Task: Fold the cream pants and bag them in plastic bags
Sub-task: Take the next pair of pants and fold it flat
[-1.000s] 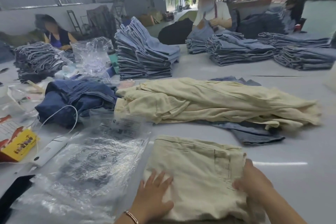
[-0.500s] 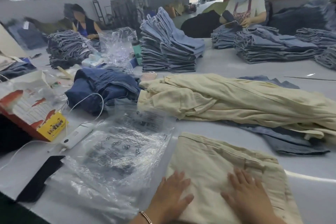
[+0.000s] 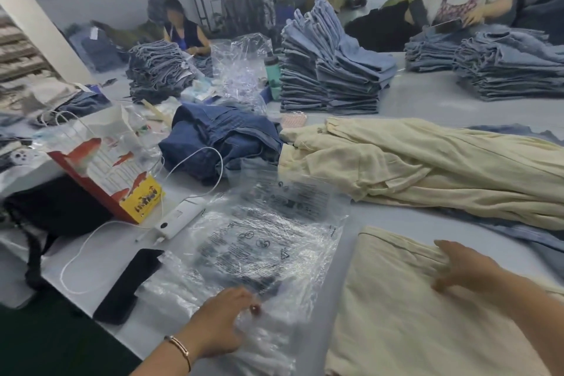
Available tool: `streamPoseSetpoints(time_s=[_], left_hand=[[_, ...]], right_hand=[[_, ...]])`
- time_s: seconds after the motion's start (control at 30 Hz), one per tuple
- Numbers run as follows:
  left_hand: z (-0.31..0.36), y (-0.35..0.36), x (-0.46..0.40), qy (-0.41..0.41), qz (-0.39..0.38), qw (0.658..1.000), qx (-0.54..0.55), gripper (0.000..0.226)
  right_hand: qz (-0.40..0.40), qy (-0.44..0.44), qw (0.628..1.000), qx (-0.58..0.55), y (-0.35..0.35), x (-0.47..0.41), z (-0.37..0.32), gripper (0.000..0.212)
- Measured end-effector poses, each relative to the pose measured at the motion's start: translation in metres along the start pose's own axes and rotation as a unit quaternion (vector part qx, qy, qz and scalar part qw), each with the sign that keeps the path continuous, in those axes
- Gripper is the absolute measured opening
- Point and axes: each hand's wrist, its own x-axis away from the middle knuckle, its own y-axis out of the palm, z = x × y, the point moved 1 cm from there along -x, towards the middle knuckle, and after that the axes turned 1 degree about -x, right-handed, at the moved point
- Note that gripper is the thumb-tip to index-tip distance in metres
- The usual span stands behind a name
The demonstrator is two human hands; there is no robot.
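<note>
Near edge: left hand (image 3: 219, 323) on the stack of plastic bags (image 3: 259, 256), fingertips pinching the top film, looks like it's picking one off. Right hand (image 3: 464, 268) rests on the folded cream pants (image 3: 412, 314), fingers fairly straight but curling over the far fold; pressing, not lifting. Pants lie flat on the desk (image 3: 381, 217), just right of the bags, near-right of scene.

Status: this pair looks folded, not bagged. Bag not opened yet as far as I can tell.

Mid desk: pile of unfolded cream pants (image 3: 427, 168) behind, so more to fold and bag. Dark blue garment (image 3: 219, 137) to its left; power bank (image 3: 180, 220) and phone (image 3: 131, 284) left of the bags.

Far: denim stacks (image 3: 329, 76), two other people working.
</note>
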Motion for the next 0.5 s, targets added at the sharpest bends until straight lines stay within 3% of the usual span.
streamPoseSetpoints(time_s=[0.07, 0.13, 0.23, 0.3, 0.4, 0.43, 0.5], left_hand=[[-0.004, -0.003, -0.001, 0.017, 0.002, 1.0, -0.009, 0.058], [-0.009, -0.004, -0.003, 0.031, 0.028, 0.999, -0.026, 0.047], [-0.016, -0.003, -0.006, 0.046, 0.055, 0.996, -0.044, 0.027], [-0.021, -0.002, -0.008, 0.062, 0.062, 0.995, -0.042, 0.028], [-0.024, -0.005, -0.011, 0.06, 0.077, 0.995, -0.006, 0.028], [-0.023, -0.006, -0.013, 0.054, 0.078, 0.996, 0.008, 0.026], [-0.017, -0.007, -0.018, 0.046, 0.08, 0.995, 0.029, 0.021]], right_hand=[[-0.016, 0.016, 1.0, 0.017, -0.002, -0.009, -0.005, 0.103], [-0.014, 0.039, 0.998, 0.05, -0.002, -0.012, -0.01, 0.079], [0.063, 0.014, 0.995, 0.078, 0.003, -0.005, -0.021, 0.029], [0.11, -0.042, 0.981, 0.156, 0.008, 0.008, -0.025, 0.02], [0.156, -0.093, 0.959, 0.216, 0.018, 0.033, -0.025, 0.035], [0.15, -0.094, 0.958, 0.224, 0.018, 0.043, -0.023, 0.053], [0.085, -0.09, 0.961, 0.248, 0.015, 0.064, -0.022, 0.116]])
